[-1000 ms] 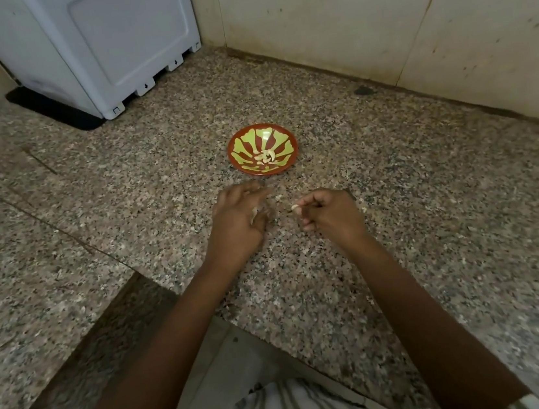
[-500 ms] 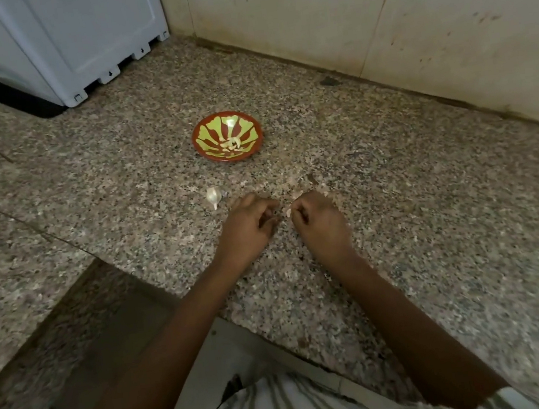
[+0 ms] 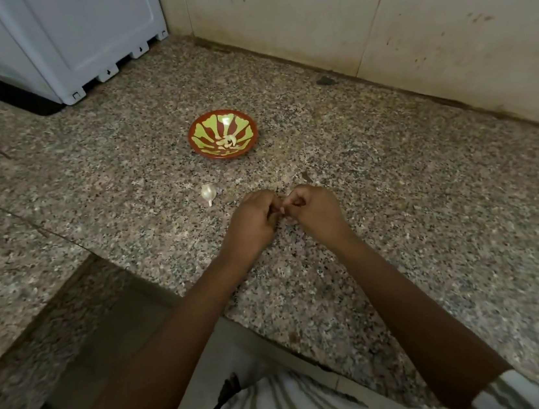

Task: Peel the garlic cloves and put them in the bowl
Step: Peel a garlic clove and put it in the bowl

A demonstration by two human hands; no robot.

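Speckled granite counter [image 3: 399, 222] is carrying a red-and-green bowl [image 3: 200, 134] with peeled cloves [image 3: 228, 141] lying inside. Nearer than the bowl, a garlic piece [image 3: 208, 193] is lying; nearer still, the left hand [image 3: 251, 221] and right hand [image 3: 316, 212] are meeting, each grip pinching a small, mostly hidden pale piece [image 3: 282, 211].

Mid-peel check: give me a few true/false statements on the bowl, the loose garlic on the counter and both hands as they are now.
1. The bowl already holds peeled cloves. True.
2. The loose garlic lies right of both hands. False: it lies on the counter left of the left hand, between that hand and the bowl.
3. The left hand and the right hand meet with curled fingers, pinching a small pale bit, likely a garlic clove. True.
4. The right hand reaches into the bowl. False: it is over the counter, apart from the bowl and nearer the person.
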